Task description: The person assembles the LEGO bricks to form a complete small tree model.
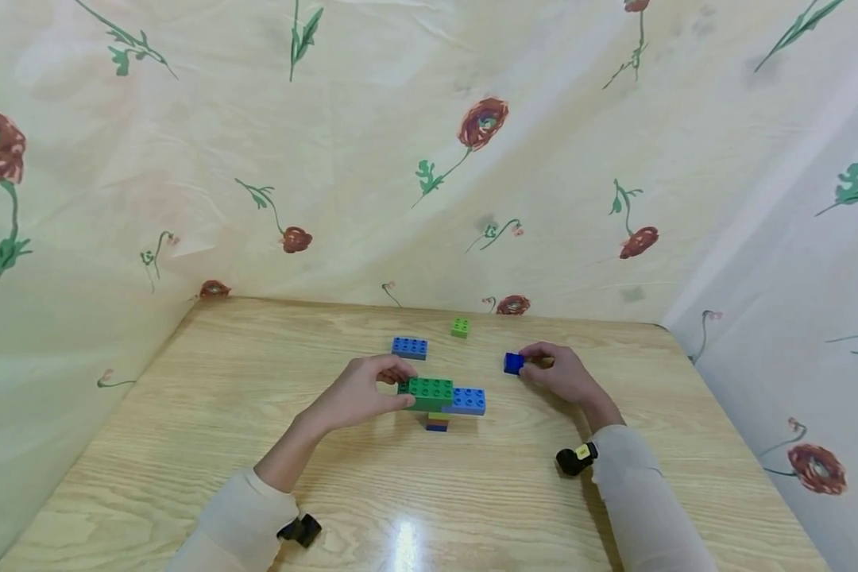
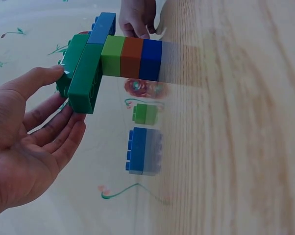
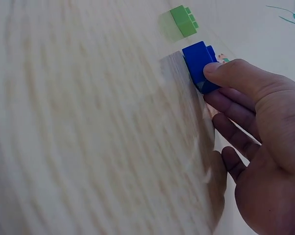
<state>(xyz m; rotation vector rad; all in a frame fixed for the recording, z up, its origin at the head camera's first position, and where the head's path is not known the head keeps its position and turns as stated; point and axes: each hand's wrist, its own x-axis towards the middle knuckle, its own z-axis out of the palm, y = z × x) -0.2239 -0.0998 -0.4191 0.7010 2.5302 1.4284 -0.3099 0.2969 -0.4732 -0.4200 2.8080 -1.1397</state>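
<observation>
A brick build stands mid-table: a green brick (image 1: 429, 391) and a blue brick (image 1: 469, 400) lie across a short column of coloured bricks (image 1: 437, 422). My left hand (image 1: 399, 388) pinches the green brick's left end, thumb on one side and fingers on the other (image 2: 64, 95). In the left wrist view the column (image 2: 132, 58) shows lime, red and blue layers. My right hand (image 1: 533, 366) pinches a small dark blue brick (image 1: 513, 363) that rests on the table to the right of the build. The thumb lies on that brick (image 3: 198, 62), with the fingers beside it.
A loose blue brick (image 1: 410, 347) and a small lime green brick (image 1: 461, 326) lie behind the build, near the back of the wooden table (image 1: 186, 413). Floral cloth (image 1: 429, 159) walls the table at the back and on both sides.
</observation>
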